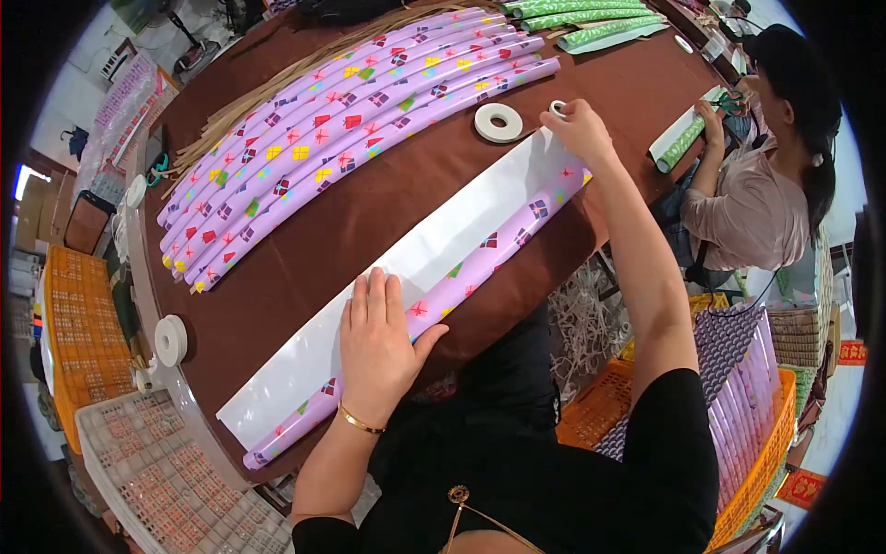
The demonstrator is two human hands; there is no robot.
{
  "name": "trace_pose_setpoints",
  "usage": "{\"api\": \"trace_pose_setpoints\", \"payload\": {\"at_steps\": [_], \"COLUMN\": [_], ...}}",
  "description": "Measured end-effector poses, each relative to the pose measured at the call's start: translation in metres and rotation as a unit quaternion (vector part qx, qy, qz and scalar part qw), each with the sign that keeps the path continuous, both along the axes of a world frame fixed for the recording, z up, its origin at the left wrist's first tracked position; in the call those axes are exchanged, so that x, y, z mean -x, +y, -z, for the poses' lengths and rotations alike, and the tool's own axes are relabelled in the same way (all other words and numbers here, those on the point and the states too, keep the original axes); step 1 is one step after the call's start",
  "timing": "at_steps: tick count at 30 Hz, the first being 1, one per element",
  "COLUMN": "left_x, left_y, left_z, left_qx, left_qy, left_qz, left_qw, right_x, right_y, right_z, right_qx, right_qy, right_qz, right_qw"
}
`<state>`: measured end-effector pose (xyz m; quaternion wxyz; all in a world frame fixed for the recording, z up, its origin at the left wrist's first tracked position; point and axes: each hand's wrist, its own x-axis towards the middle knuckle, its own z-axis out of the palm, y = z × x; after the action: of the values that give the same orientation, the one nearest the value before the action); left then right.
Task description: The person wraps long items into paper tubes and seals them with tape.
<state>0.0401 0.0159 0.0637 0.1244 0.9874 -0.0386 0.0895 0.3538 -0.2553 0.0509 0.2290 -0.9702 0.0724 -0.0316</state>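
Observation:
A sheet of wrapping paper point(305, 369), white side up, stretches diagonally over the table before me, its near edge rolled into a lilac tube point(489, 251) printed with gifts. My left hand point(378, 328) lies flat across the sheet and the roll, fingers spread out and thumb apart. At the sheet's far right corner, the fingers of my right hand point(580, 129) are closed together. A small white loop point(557, 108) shows at those fingertips; what they grip is mostly hidden. Close by lies a roll of white tape point(498, 122).
Finished lilac rolls point(341, 138) lie in a row across the table point(360, 226), with green rolls point(591, 28) beyond. Another tape roll point(171, 341) sits at the left edge. On the right a person point(752, 185) works on a green roll point(681, 146) with scissors point(731, 102). Crates point(83, 323) flank the table.

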Motion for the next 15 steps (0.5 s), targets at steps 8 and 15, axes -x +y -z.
{"api": "trace_pose_setpoints", "payload": {"at_steps": [8, 15], "left_x": [0.008, 0.011], "left_y": [0.003, 0.005], "left_z": [-0.002, 0.0], "left_qx": [0.005, 0.008], "left_qy": [0.021, 0.017], "left_qz": [0.007, 0.01], "left_qw": [1.0, 1.0], "right_x": [-0.005, 0.001], "right_y": [-0.011, -0.012], "right_z": [-0.02, -0.017], "right_qx": [-0.138, -0.142], "right_qy": [0.15, 0.149], "right_qz": [-0.095, -0.116], "right_qw": [0.974, 0.972]}}
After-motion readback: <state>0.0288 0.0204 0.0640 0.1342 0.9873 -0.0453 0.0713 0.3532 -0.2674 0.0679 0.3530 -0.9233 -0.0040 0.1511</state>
